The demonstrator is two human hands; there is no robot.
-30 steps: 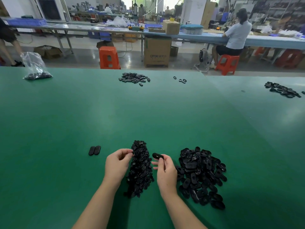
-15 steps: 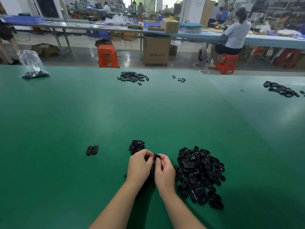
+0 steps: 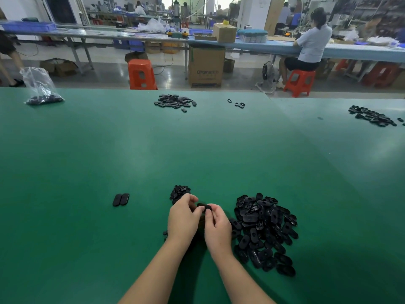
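Observation:
My left hand (image 3: 183, 218) and my right hand (image 3: 215, 224) meet low at the middle of the green table (image 3: 197, 150). Together they pinch a small black oval part (image 3: 205, 207) between their fingertips. A pile of small black pieces (image 3: 178, 192) lies just behind my left hand, mostly hidden by it. To the right of my right hand lies a large heap of black oval shells (image 3: 266, 231). Two black ovals (image 3: 121, 199) lie side by side to the left.
Far on the table lie another pile of black parts (image 3: 175, 102), a few black rings (image 3: 237, 103), a clear bag of parts (image 3: 41, 88) at the left and a pile (image 3: 372, 116) at the right. Beyond stand orange stools, boxes and a seated person.
My hands came together from either side of the small pile and now hold one black part between them. The small piece from my left hand went to the oval in my right.

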